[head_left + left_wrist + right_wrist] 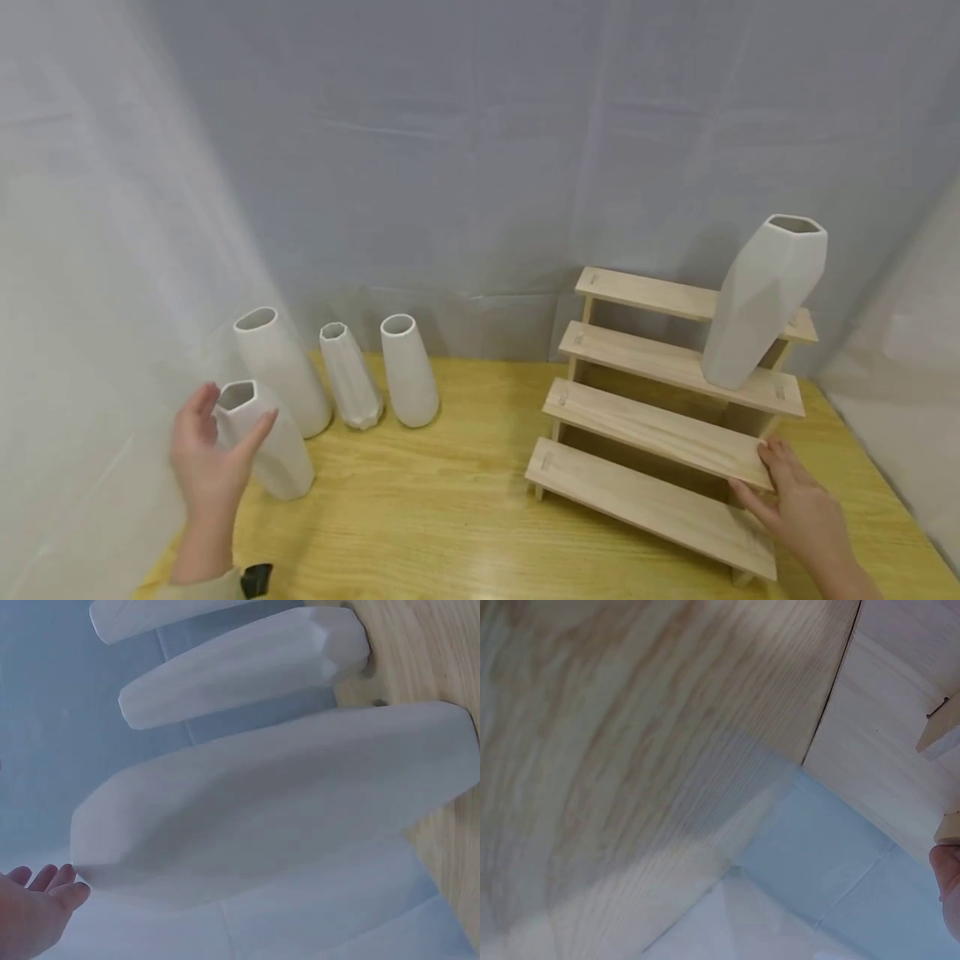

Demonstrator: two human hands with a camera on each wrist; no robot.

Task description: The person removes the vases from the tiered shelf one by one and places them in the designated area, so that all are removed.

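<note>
On the left, my left hand (213, 467) is at the top of a white faceted vase (279, 462), with fingers and thumb spread to either side of its mouth. In the left wrist view the fingertips (69, 891) meet the rim end of that vase (262, 810); firm contact cannot be told. My right hand (810, 508) holds the right end of a step of the wooden tiered stand (645, 425), fingers above and thumb at the front edge. A tall faceted white vase (761, 300) stands on the stand's second step from the top, at its right.
Behind the left vase stand a taller white vase (281, 375), a slim fluted vase (351, 379) and a smooth rounded vase (411, 375). All rest on the yellow wooden table (420, 517). Grey-white cloth (465, 192) hangs behind and at both sides.
</note>
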